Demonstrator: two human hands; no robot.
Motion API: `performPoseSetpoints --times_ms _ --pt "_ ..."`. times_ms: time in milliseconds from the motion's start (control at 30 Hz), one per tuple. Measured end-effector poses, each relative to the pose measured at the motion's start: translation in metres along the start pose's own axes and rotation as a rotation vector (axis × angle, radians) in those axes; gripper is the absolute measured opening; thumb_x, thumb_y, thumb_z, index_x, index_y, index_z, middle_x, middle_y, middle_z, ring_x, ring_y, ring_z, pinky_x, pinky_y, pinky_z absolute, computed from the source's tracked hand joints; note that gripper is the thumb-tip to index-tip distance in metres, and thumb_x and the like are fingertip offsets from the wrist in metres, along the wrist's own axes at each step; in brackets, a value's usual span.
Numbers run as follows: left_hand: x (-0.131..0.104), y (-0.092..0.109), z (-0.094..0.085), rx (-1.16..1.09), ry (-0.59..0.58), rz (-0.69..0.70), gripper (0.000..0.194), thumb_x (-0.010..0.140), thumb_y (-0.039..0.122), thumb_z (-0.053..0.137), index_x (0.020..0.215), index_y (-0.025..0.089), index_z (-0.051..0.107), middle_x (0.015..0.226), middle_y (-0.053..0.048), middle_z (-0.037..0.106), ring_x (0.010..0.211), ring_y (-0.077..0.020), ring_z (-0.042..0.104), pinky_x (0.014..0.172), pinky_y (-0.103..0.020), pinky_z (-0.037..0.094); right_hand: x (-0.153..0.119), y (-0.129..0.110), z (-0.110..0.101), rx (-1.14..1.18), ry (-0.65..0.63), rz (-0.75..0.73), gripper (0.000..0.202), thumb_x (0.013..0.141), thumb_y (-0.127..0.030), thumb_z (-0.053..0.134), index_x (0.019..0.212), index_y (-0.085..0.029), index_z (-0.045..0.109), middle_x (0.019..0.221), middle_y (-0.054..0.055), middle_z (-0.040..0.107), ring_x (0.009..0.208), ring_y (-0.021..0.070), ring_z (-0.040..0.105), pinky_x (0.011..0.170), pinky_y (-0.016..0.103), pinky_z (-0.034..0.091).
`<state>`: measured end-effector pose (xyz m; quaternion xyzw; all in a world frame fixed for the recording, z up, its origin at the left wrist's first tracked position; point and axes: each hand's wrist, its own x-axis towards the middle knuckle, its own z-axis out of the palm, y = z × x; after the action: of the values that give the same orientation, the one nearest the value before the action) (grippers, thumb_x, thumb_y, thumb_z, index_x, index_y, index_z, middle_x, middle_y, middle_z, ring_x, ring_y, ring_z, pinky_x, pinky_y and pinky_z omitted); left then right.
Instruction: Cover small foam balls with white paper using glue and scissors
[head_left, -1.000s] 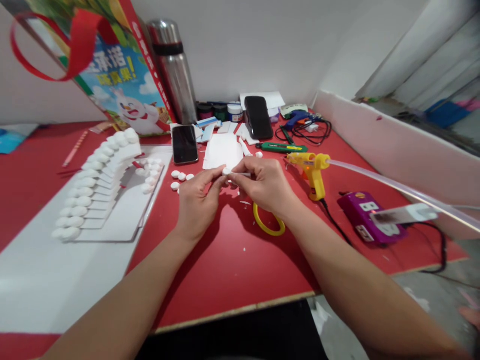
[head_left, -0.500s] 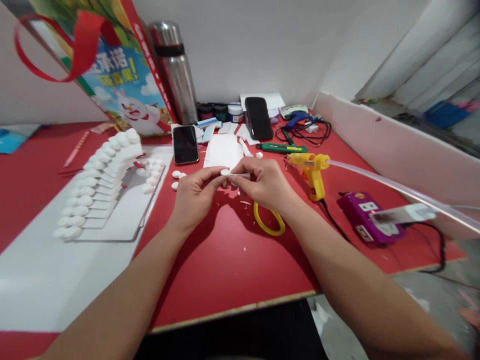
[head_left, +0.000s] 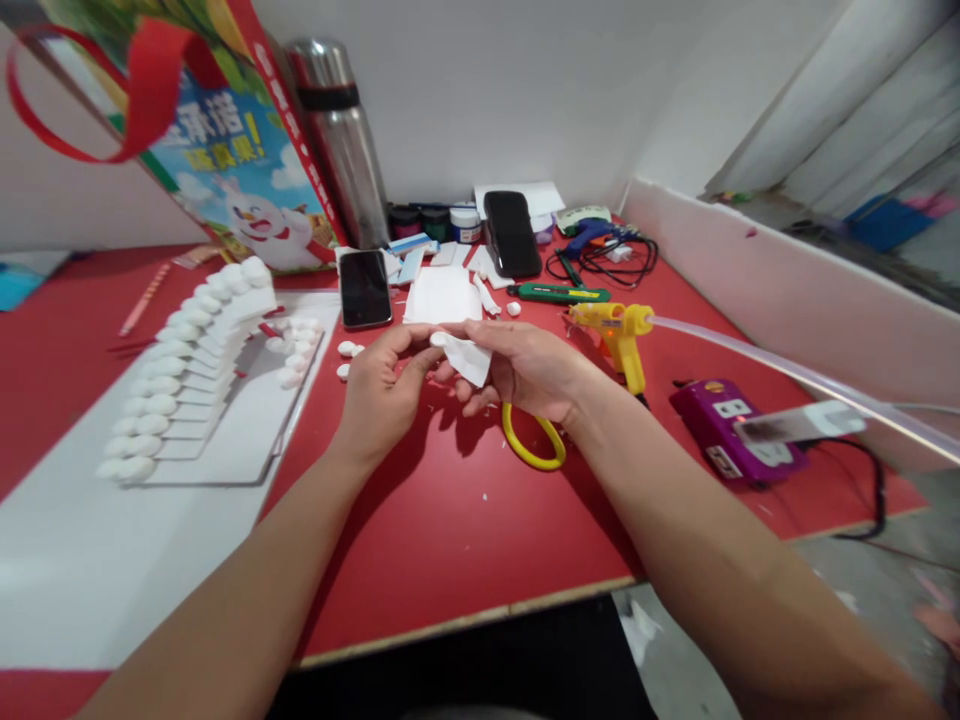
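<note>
The left hand point(head_left: 382, 385) has its thumb and forefinger closed on the narrow, rounded end of a small white piece point(head_left: 466, 358), whose wider, flared end lies across the fingers of the right hand point(head_left: 536, 375). The right thumb lies along the piece's upper edge; whether it presses there I cannot tell. The step in hand looks like turning or shaping this piece between the fingertips. The next move seems to call for a steady left pinch and a light right touch, since the flared part looks thin and easily creased. Just left of the left fingers lie white rounded pieces point(head_left: 346, 349); just beyond both hands is a white sheet point(head_left: 442, 292), and nearer the body than the right fingers is a yellow ring point(head_left: 536, 463). Farther right of the fingers stands a yellow glue gun point(head_left: 611, 318), with a green cutter point(head_left: 564, 293) beyond the right hand. Well left of the fingers, a stepped white structure point(head_left: 172, 383) carries rows of similar rounded pieces.
</note>
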<state>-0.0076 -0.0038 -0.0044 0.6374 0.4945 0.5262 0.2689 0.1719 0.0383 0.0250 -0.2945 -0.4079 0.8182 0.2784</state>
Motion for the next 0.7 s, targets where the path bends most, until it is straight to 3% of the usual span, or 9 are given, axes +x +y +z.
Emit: performPoseSetpoints --times_ms 233,467,700 --pt "-0.0003 0.002 0.0002 -0.023 0.018 -0.017 0.019 0.093 0.028 0.065 0.108 0.021 0.074 0.103 -0.006 0.077 0.094 -0.0207 0.071 0.091 -0.033 0.055 0.0015 -0.0023 -0.0023 0.143 -0.054 0.121 0.028 0.104 -0.03 0.043 0.11 -0.014 0.065 0.081 0.003 0.069 0.06 0.0146 0.067 0.056 0.031 0.063" --pt "-0.0001 0.0028 0.0003 -0.024 0.009 -0.017 0.018 0.093 0.026 0.066 0.107 0.019 0.074 0.099 -0.006 0.077 0.09 -0.0201 0.072 0.089 -0.033 0.055 0.0023 -0.0023 -0.002 0.162 -0.045 0.139 0.018 0.098 -0.026 0.055 0.104 -0.014 0.067 0.077 0.001 0.065 0.053 0.0087 0.054 0.041 0.017 0.046" --pt "-0.001 0.0 0.0013 -0.032 0.035 -0.024 0.018 0.092 0.029 0.068 0.105 0.019 0.075 0.102 -0.006 0.078 0.095 -0.0208 0.072 0.091 -0.033 0.055 -0.002 0.0007 -0.0012 0.037 0.035 0.004 0.015 0.089 -0.026 0.072 0.093 -0.012 0.07 0.07 -0.003 0.054 0.053 0.0059 0.042 0.045 0.018 0.044"
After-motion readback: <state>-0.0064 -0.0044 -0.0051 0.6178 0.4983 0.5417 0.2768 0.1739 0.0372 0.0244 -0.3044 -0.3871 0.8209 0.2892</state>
